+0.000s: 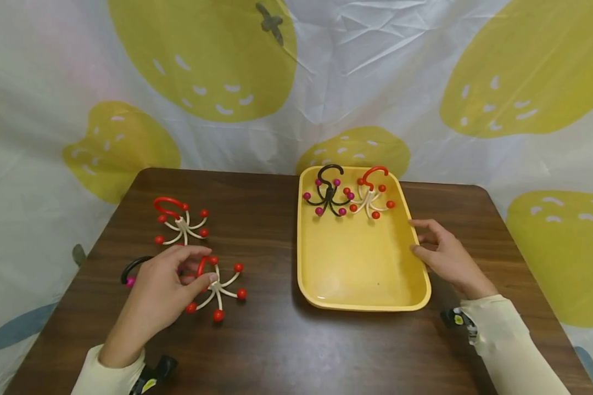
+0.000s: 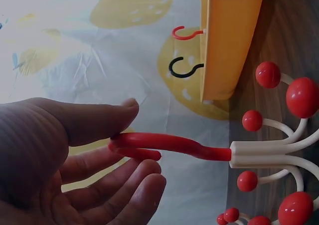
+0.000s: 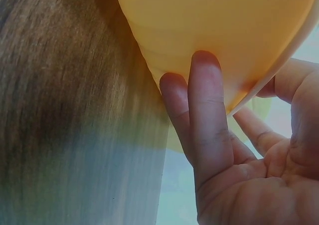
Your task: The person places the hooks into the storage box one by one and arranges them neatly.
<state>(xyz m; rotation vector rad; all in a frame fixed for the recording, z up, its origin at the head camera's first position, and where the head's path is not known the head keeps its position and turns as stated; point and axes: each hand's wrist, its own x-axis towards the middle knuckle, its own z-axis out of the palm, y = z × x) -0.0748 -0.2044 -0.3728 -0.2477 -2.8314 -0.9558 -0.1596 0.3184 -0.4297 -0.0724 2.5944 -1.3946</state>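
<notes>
A white claw-shaped massager (image 1: pixel 215 286) with a red hook handle and red ball tips stands on the table. My left hand (image 1: pixel 165 282) is around its red hook (image 2: pixel 169 141), thumb on one side and fingers loosely bent on the other, without a clear pinch. Behind that hand is another red-and-white massager (image 1: pixel 182 225). A black hook (image 1: pixel 134 265) with a pink ball shows beside it, the rest hidden by the hand. My right hand (image 1: pixel 447 258) holds the right rim of a yellow tray (image 1: pixel 356 263), fingers against the outer wall (image 3: pixel 219 30) and thumb over the edge.
Inside the tray's far end are a black massager (image 1: pixel 329 195) with pink balls and a red-and-white one (image 1: pixel 369 198). The brown wooden table (image 1: pixel 267 351) reaches back to a hanging cloth (image 1: pixel 247 142) with yellow fruit prints.
</notes>
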